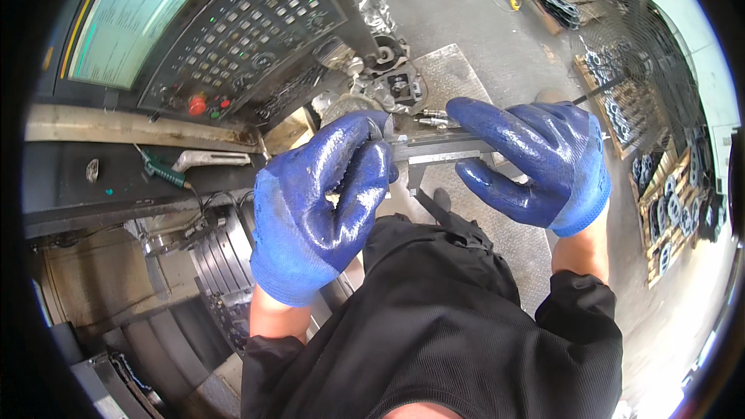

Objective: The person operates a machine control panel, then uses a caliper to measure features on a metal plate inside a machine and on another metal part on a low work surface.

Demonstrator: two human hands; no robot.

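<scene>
My right hand [535, 159], in a blue coated glove, grips a metal caliper [444, 158] between thumb and fingers. The caliper lies roughly level in front of my chest, one jaw pointing down toward me. At its left end my left hand [326, 194], gloved the same way, is closed in a pinch. A small grey metal edge [389, 127] shows at those fingertips; whether it belongs to the caliper or to a separate piece I cannot tell. The glove hides most of what is pinched.
To the left stands a machine control panel [248, 43] with a lit screen [130, 19] and a red knob [197, 104]. A green air gun [159, 168] lies on the ledge below. Metal parts [400, 89] sit ahead. A fan [621, 43] and pallets [656, 213] with flat parts stand right.
</scene>
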